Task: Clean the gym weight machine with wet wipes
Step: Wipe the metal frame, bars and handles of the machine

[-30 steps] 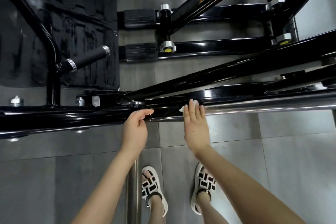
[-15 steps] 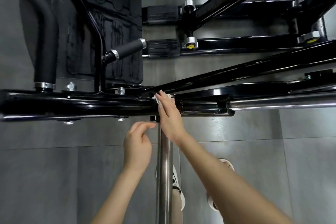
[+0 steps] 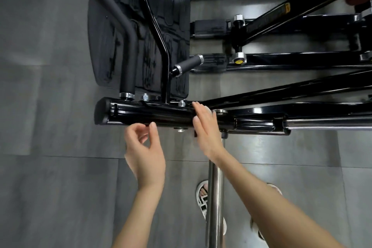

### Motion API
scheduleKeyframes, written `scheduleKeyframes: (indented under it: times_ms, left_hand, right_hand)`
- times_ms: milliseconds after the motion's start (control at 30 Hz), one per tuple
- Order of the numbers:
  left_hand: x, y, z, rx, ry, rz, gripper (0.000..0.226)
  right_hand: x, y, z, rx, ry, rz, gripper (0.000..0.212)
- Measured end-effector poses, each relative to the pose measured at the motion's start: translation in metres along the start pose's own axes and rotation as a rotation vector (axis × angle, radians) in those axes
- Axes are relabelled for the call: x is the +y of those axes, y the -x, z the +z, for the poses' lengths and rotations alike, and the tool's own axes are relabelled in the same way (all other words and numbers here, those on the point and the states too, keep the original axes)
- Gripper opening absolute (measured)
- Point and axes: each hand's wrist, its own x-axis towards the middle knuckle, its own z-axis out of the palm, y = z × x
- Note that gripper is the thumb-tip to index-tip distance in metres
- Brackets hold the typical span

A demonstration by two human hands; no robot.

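The weight machine's glossy black horizontal beam (image 3: 151, 115) runs across the middle of the head view, ending in a capped end at the left. My right hand (image 3: 205, 127) lies flat across the beam with straight fingers. It presses a white wet wipe (image 3: 209, 110), of which only a small edge shows beside the fingers. My left hand (image 3: 145, 151) hovers just in front of the beam, fingers loosely curled, holding nothing.
A chrome post (image 3: 215, 197) rises under my right forearm and meets the beam. A chrome rod (image 3: 326, 123) extends from the beam to the right. Behind the beam stand a black ribbed plate (image 3: 177, 16), a short grip handle (image 3: 188, 64) and black frame rails. Grey floor tiles lie below.
My right hand has slid left along the beam with the wipe under it. My left hand has come off the beam and drifted left, its fingers more curled.
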Motion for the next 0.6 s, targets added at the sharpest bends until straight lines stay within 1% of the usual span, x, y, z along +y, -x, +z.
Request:
scheduleKeyframes:
  times_ms: [33, 100, 133, 167, 233, 300, 333, 367, 433, 500, 533, 600]
  left_hand:
    - [0.004, -0.005, -0.005, 0.055, 0.027, -0.05, 0.017]
    - [0.011, -0.014, -0.016, 0.139, 0.077, -0.11, 0.025]
    - [0.014, -0.019, -0.02, 0.16, 0.094, -0.12, 0.029]
    - [0.015, -0.023, -0.025, 0.17, 0.11, -0.124, 0.034]
    - [0.015, -0.029, -0.035, 0.165, 0.145, -0.129, 0.046]
    - [0.014, -0.036, -0.045, 0.147, 0.145, -0.098, 0.055]
    - [0.014, -0.04, -0.051, 0.136, 0.121, -0.074, 0.055]
    - [0.014, -0.046, -0.057, 0.118, 0.093, -0.045, 0.049]
    - [0.013, -0.056, -0.065, 0.066, 0.072, 0.0, 0.027]
    - [0.014, -0.061, -0.069, 0.021, 0.122, -0.012, 0.01]
    - [0.015, -0.062, -0.069, 0.016, 0.147, -0.03, 0.007]
    - [0.016, -0.06, -0.067, 0.027, 0.169, -0.046, 0.007]
  right_hand:
    - [0.002, -0.004, -0.002, 0.028, -0.008, 0.076, 0.044]
    - [-0.011, -0.008, -0.001, 0.09, -0.037, 0.235, 0.044]
    - [-0.025, -0.006, 0.005, 0.099, -0.047, 0.242, 0.046]
    - [-0.043, -0.002, 0.015, 0.087, -0.06, 0.197, 0.046]
    - [-0.082, 0.015, 0.037, 0.04, -0.102, 0.048, 0.052]
    - [-0.116, 0.028, 0.057, -0.001, -0.167, -0.079, 0.057]
    - [-0.126, 0.029, 0.064, -0.001, -0.18, -0.133, 0.056]
    - [-0.133, 0.027, 0.067, 0.002, -0.178, -0.178, 0.054]
    - [-0.133, 0.024, 0.066, 0.008, -0.142, -0.271, 0.05]
    - [-0.111, 0.025, 0.06, 0.04, -0.054, -0.344, 0.047]
    - [-0.095, 0.025, 0.056, 0.063, -0.005, -0.333, 0.046]
    - [-0.072, 0.026, 0.05, 0.121, 0.03, -0.199, 0.046]
